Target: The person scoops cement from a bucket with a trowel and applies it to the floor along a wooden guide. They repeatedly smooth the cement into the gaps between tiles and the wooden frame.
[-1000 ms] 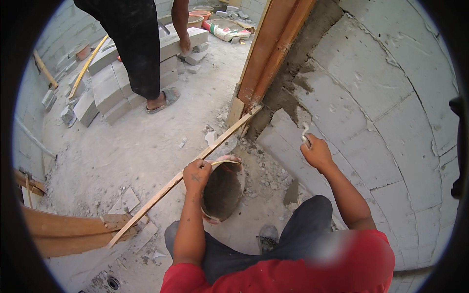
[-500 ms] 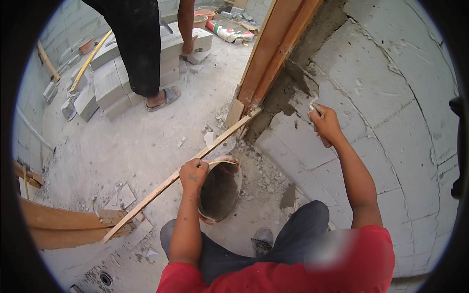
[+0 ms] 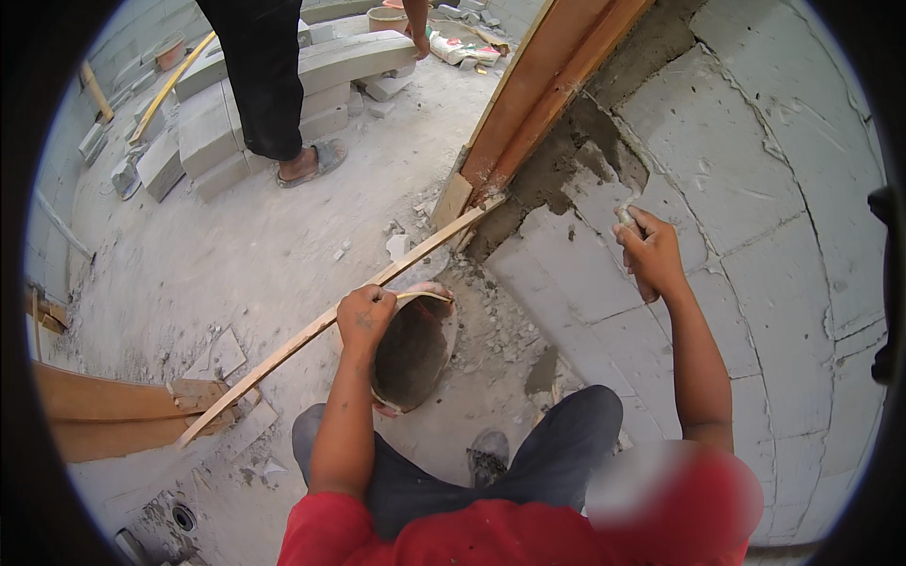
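My left hand [image 3: 366, 316] is closed around the pale handle [image 3: 420, 294] of a bucket [image 3: 457, 332]. Grey mortar [image 3: 411, 354] lies inside the bucket, which stands on the floor in front of my knees, close to a long wooden batten [image 3: 283, 354]. Raised at the block wall [image 3: 623, 274] on the right, my right hand [image 3: 653, 253] grips a trowel [image 3: 625, 217] by its handle. The trowel's blade is hard to tell from the wet mortar [image 3: 533, 200] smeared on the wall beside the door frame.
A brown wooden door frame [image 3: 538, 104] rises beside the mortared wall edge. Beyond it, another person in dark trousers [image 3: 264, 85] stands by stacked pale blocks [image 3: 203, 141]. Rubble [image 3: 486, 325] lies between bucket and wall. A second wooden frame piece [image 3: 113, 406] is at lower left.
My right hand has shifted slightly to the right along the wall with the trowel. My left hand keeps its hold. The other person's hand has moved to the right, off the blocks.
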Action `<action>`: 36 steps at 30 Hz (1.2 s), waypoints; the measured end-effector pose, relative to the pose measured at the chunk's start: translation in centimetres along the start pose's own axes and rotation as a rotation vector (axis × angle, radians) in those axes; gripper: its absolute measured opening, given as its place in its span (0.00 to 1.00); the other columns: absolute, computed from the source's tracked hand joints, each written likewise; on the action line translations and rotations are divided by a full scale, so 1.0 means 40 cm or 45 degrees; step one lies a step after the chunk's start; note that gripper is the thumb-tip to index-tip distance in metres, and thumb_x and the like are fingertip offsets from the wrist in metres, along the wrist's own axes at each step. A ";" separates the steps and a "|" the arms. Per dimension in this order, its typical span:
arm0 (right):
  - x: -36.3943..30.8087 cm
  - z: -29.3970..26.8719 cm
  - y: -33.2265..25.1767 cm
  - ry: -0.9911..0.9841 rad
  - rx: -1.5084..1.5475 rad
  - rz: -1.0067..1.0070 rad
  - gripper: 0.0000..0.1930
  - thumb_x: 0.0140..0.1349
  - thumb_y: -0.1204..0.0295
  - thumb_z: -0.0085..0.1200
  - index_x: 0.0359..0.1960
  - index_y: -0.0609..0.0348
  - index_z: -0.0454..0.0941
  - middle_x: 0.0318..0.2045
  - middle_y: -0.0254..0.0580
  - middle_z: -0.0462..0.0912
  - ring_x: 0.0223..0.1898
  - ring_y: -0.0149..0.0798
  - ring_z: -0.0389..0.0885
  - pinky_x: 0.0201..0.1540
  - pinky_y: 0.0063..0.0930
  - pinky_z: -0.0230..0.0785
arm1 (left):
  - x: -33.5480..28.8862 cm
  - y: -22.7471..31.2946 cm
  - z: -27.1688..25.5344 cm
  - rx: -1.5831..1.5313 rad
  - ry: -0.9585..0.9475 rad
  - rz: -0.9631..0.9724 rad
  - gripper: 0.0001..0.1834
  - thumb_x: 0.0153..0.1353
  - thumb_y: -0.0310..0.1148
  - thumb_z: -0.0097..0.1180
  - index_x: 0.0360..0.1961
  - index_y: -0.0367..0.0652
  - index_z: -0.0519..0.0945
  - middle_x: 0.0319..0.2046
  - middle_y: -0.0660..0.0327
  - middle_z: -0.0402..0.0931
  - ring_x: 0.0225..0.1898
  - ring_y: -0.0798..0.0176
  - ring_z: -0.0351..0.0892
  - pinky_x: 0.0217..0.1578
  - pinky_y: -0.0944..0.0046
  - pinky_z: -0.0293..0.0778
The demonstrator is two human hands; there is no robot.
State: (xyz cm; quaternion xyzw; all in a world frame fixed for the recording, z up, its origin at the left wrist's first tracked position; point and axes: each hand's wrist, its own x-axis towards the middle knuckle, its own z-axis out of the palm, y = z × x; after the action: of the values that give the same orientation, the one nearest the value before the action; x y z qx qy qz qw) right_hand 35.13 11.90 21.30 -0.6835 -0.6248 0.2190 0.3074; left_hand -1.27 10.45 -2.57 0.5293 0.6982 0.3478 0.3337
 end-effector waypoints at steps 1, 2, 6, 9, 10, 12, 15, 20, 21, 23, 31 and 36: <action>-0.002 0.041 0.026 -0.073 0.067 0.050 0.20 0.64 0.70 0.57 0.55 0.68 0.78 0.23 0.32 0.75 0.16 0.24 0.70 0.19 0.24 0.67 | -0.001 0.000 0.000 0.003 0.002 -0.007 0.17 0.51 0.43 0.55 0.30 0.43 0.88 0.28 0.49 0.84 0.32 0.44 0.84 0.37 0.52 0.77; -0.003 0.085 0.056 -0.099 0.073 0.083 0.21 0.63 0.69 0.58 0.56 0.68 0.78 0.23 0.35 0.77 0.17 0.26 0.72 0.20 0.25 0.68 | -0.002 -0.001 0.002 0.004 0.000 -0.016 0.17 0.51 0.43 0.56 0.30 0.43 0.88 0.28 0.49 0.84 0.32 0.44 0.84 0.37 0.52 0.77; 0.014 0.218 0.189 -0.200 -0.112 0.102 0.24 0.61 0.66 0.58 0.56 0.67 0.78 0.22 0.42 0.80 0.17 0.29 0.75 0.22 0.30 0.71 | -0.004 -0.007 0.006 -0.039 0.030 0.000 0.19 0.50 0.44 0.54 0.28 0.39 0.86 0.24 0.48 0.81 0.28 0.48 0.82 0.33 0.54 0.74; 0.024 0.290 0.276 -0.268 -0.171 0.171 0.26 0.60 0.63 0.58 0.58 0.64 0.77 0.26 0.50 0.84 0.22 0.38 0.82 0.30 0.34 0.75 | -0.003 -0.011 0.009 -0.045 0.006 -0.020 0.16 0.51 0.42 0.56 0.30 0.42 0.87 0.28 0.48 0.83 0.32 0.44 0.83 0.37 0.53 0.77; 0.028 0.313 0.299 -0.249 -0.233 0.108 0.26 0.59 0.62 0.58 0.57 0.64 0.78 0.28 0.52 0.84 0.25 0.41 0.83 0.33 0.35 0.76 | -0.002 -0.012 0.009 -0.069 0.018 0.000 0.16 0.51 0.42 0.56 0.30 0.41 0.87 0.28 0.48 0.83 0.31 0.45 0.83 0.37 0.53 0.77; 0.023 0.350 0.339 -0.241 -0.335 0.120 0.26 0.59 0.61 0.58 0.56 0.64 0.78 0.31 0.56 0.86 0.31 0.48 0.86 0.38 0.36 0.77 | -0.002 -0.014 0.010 -0.095 0.012 0.004 0.16 0.51 0.41 0.56 0.30 0.41 0.87 0.28 0.48 0.83 0.31 0.45 0.83 0.36 0.54 0.76; 0.023 0.361 0.384 -0.203 -0.266 0.087 0.28 0.58 0.60 0.59 0.57 0.63 0.78 0.37 0.60 0.86 0.37 0.52 0.87 0.44 0.36 0.76 | -0.003 -0.013 0.012 -0.103 0.009 -0.035 0.16 0.51 0.41 0.56 0.30 0.40 0.87 0.27 0.49 0.83 0.30 0.46 0.83 0.36 0.54 0.76; 0.050 0.314 0.439 -0.276 -0.203 0.252 0.27 0.58 0.60 0.59 0.57 0.63 0.78 0.37 0.62 0.86 0.38 0.53 0.87 0.45 0.36 0.76 | -0.008 -0.006 0.013 -0.140 0.022 -0.060 0.16 0.50 0.41 0.55 0.30 0.40 0.87 0.26 0.48 0.82 0.29 0.46 0.82 0.35 0.55 0.75; 0.059 0.309 0.445 -0.219 -0.235 0.176 0.27 0.58 0.60 0.59 0.57 0.63 0.79 0.37 0.61 0.86 0.39 0.52 0.87 0.45 0.36 0.76 | -0.007 -0.004 0.014 -0.152 0.034 -0.062 0.16 0.50 0.41 0.55 0.30 0.40 0.87 0.26 0.48 0.82 0.29 0.46 0.82 0.34 0.55 0.75; 0.072 0.308 0.449 -0.165 -0.308 0.107 0.26 0.58 0.61 0.59 0.56 0.64 0.79 0.36 0.61 0.86 0.39 0.52 0.87 0.45 0.36 0.76 | -0.005 0.000 0.014 -0.112 0.043 -0.067 0.16 0.50 0.41 0.55 0.30 0.40 0.87 0.26 0.47 0.82 0.29 0.46 0.82 0.34 0.54 0.75; 0.102 0.199 0.328 -0.185 -0.330 0.175 0.24 0.60 0.63 0.59 0.54 0.66 0.80 0.24 0.49 0.83 0.21 0.37 0.82 0.30 0.36 0.77 | -0.002 0.004 0.015 -0.090 0.049 -0.096 0.17 0.50 0.42 0.56 0.30 0.40 0.87 0.26 0.46 0.82 0.28 0.46 0.82 0.34 0.54 0.75; 0.105 0.131 0.222 -0.130 -0.184 0.184 0.17 0.62 0.66 0.59 0.46 0.67 0.82 0.19 0.38 0.78 0.16 0.28 0.75 0.19 0.29 0.72 | -0.001 0.002 0.011 -0.116 0.016 -0.111 0.16 0.50 0.42 0.56 0.30 0.40 0.87 0.26 0.47 0.82 0.28 0.46 0.82 0.34 0.54 0.75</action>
State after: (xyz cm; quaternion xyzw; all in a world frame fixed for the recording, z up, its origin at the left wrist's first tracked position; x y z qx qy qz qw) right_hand 38.46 16.57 11.73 -0.7351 -0.6029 0.2294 0.2086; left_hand -0.86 10.49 -2.73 0.4806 0.7061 0.3676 0.3678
